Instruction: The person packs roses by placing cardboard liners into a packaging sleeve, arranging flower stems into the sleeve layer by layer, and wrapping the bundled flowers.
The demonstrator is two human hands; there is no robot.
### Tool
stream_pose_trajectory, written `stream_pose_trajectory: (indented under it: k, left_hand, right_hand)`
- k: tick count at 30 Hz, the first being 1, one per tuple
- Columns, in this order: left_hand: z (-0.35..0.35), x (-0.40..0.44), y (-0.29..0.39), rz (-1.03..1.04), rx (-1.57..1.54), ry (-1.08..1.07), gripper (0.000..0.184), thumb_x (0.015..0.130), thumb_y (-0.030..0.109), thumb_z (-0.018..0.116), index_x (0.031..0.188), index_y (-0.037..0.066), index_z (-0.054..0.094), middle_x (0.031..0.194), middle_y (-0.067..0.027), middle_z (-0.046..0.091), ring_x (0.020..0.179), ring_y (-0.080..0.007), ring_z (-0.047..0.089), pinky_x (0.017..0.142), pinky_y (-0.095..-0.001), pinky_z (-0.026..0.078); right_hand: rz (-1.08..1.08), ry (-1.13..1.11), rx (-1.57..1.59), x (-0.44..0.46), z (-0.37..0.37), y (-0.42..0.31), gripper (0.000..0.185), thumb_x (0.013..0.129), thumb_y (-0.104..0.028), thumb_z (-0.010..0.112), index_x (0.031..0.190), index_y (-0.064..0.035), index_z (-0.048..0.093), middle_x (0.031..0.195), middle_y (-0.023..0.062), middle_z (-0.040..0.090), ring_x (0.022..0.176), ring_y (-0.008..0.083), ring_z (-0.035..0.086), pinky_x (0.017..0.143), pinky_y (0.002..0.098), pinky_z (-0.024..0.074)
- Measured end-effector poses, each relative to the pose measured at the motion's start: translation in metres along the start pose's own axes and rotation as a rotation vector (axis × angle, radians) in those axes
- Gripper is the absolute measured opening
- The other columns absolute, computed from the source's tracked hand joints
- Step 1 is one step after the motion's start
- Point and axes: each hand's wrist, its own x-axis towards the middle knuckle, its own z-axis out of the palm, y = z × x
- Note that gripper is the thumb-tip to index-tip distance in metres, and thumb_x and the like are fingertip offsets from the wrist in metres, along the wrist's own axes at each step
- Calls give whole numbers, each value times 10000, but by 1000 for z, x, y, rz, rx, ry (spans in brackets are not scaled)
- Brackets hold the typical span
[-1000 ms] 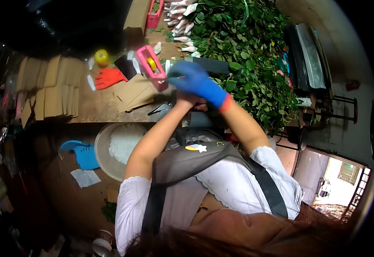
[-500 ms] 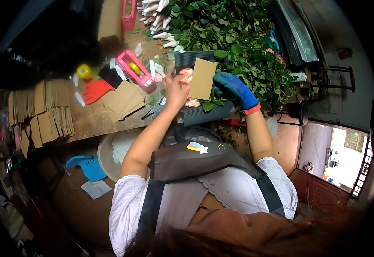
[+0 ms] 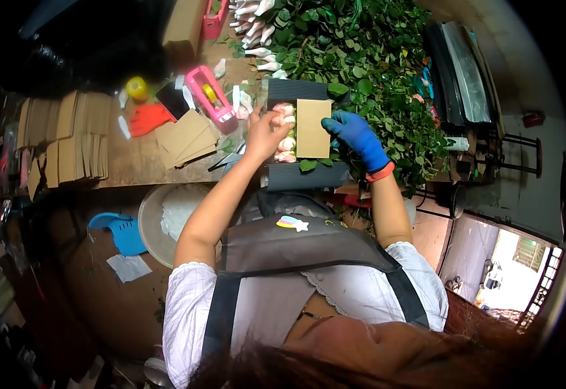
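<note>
Pink-white rose blooms [image 3: 284, 144] lie in a column on dark corrugated wrapping paper [image 3: 304, 176]. My bare left hand [image 3: 264, 137] is at their left side, thumb and a finger bent around an upper bloom; some fingertips are hidden. Across the stems, right of the blooms, lies a tan cardboard piece [image 3: 313, 129]. My right hand [image 3: 355, 135], in a blue glove with an orange cuff, pinches the cardboard's right edge. Green leaves show above and below the cardboard.
A large heap of leafy rose stems [image 3: 374, 71] covers the table's right side. To the left are a pink tape dispenser [image 3: 210, 97], loose cardboard pieces [image 3: 189, 137], an orange glove [image 3: 148, 120] and cardboard stacks [image 3: 79, 155]. A white-lined bin [image 3: 156, 223] stands below the table edge.
The cardboard has gone from tilted to straight and flatter, baring more blooms beside it. My right hand has come round to the cardboard's right edge. My left hand stays by the blooms.
</note>
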Motion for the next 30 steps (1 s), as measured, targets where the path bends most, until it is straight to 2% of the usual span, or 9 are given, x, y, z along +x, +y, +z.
stream_pose_trajectory:
  k: [4,11,13,15,18,22,24,28,30]
  left_hand:
    - [1,1,-1,-16,1,-11,508,788,364,813,1167,57,670,1438,-330,384,1361,-452,375,1113,-458,341]
    - [-33,-3,-10,30,-148,-91,299,887,244,713,1117,54,694,1361,-239,537,1324,-340,481,1100,-386,359]
    - [-47,-5,-19,13,-111,52,205,906,168,693,1064,37,693,1074,-113,668,939,-225,651,852,-328,505]
    - [-59,-12,0,60,8,167,170,906,151,687,1030,35,689,959,-84,654,825,-190,642,755,-313,513]
    - [-65,-2,61,399,118,-207,306,861,178,722,1138,71,651,974,-123,639,835,-262,646,754,-359,524]
    - [-34,19,71,547,509,-507,1107,500,397,942,1337,-61,382,1019,-244,617,977,-433,617,850,-459,515]
    - [-27,27,73,444,582,-588,1071,486,395,949,1285,-48,391,1031,-245,618,984,-442,612,852,-460,515]
    - [-28,38,84,287,637,-719,978,505,396,955,1180,-9,374,1083,-239,616,1039,-443,602,875,-457,512]
    - [-29,39,82,264,630,-736,957,512,400,954,1145,9,352,1100,-231,616,1062,-441,596,888,-457,509]
  right_hand:
    - [5,175,-170,-20,13,-31,405,932,-368,673,1059,17,670,766,62,672,589,126,629,556,270,518]
    - [33,-144,35,20,28,7,374,937,-392,670,911,-20,636,653,9,591,509,92,562,470,243,454]
    - [70,-163,82,22,32,5,377,939,-387,667,900,-14,634,650,17,596,505,106,578,468,255,462]
    - [85,-168,89,24,37,5,373,944,-369,655,907,2,637,665,36,615,497,118,594,480,270,481]
    - [59,-137,7,21,40,7,362,948,-347,634,928,13,651,705,82,658,494,160,622,518,305,518]
    - [-123,12,-431,24,42,15,366,927,-411,623,907,-50,683,766,136,690,588,286,662,583,378,540]
    - [-202,114,-719,18,42,9,389,918,-483,589,866,-115,705,850,138,705,747,364,676,668,429,544]
    - [-459,26,-487,-33,18,18,327,919,-437,608,851,-130,695,745,122,695,669,356,672,616,419,545]
    - [60,-478,-194,-67,-3,15,339,926,-438,602,866,-116,688,717,122,694,658,339,675,611,416,547]
